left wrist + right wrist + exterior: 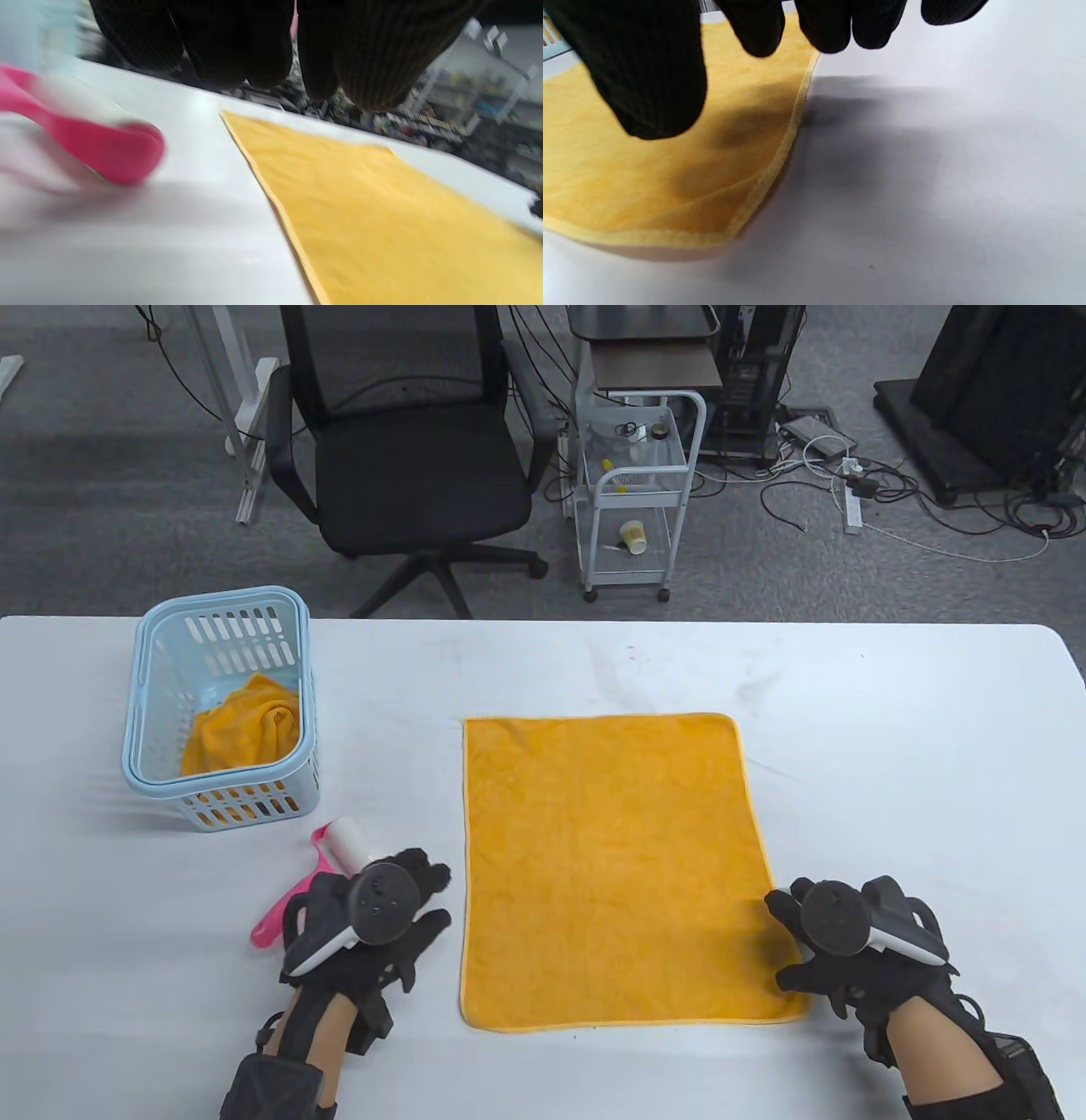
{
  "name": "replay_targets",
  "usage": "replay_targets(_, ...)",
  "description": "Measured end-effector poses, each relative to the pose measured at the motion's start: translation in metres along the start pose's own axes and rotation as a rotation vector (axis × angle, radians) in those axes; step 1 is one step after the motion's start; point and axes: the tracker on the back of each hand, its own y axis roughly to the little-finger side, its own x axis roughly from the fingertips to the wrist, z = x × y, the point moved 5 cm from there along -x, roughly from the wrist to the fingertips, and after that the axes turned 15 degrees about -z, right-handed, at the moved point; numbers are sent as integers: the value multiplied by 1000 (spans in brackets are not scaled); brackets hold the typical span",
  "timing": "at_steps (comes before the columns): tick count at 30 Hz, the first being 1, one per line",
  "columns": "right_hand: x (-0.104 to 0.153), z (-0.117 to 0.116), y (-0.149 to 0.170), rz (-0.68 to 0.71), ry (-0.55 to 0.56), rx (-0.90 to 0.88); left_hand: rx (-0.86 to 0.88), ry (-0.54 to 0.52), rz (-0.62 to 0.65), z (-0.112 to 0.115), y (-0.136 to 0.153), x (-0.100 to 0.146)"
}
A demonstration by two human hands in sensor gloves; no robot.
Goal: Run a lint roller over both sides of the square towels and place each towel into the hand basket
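An orange square towel lies flat in the middle of the white table. A second orange towel sits crumpled in the pale blue hand basket at the left. The pink lint roller with its white roll lies on the table between basket and towel. My left hand hovers over its handle with fingers relaxed and holding nothing. My right hand hangs just above the towel's near right corner, its fingers loose and off the cloth.
Beyond the table's far edge stand a black office chair and a white wheeled cart. Cables and a power strip lie on the grey floor at the right.
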Motion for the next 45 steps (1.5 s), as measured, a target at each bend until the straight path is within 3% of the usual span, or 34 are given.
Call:
replay_targets(3, 4, 0, -5, 34, -10, 12, -98, 122, 67, 31, -25, -4)
replay_targets(8, 8, -7, -18, 72, -58, 88, -269, 271, 104, 68, -38, -7)
replay_targets(13, 9, -20, -25, 72, -135, 184, -368, 338, 135, 76, -42, 0)
replay_targets(19, 7, -32, -39, 20, -78, 395, -661, 289, 144, 95, -58, 8)
replay_targets(24, 4, -27, -37, 13, -45, 356, -619, 264, 155, 91, -59, 9)
replay_targets(30, 0, -20, -24, 22, -45, 190, -539, 264, 148, 82, -55, 5)
replay_targets(32, -1, -15, -16, 26, -70, 93, -460, 257, 141, 70, -50, 3)
replay_targets(38, 11, 38, 18, 64, 13, -304, -217, 54, 130, -16, -41, 17)
replay_targets(45, 79, 157, 30, 196, 226, -475, -212, -306, 142, -144, -57, 75)
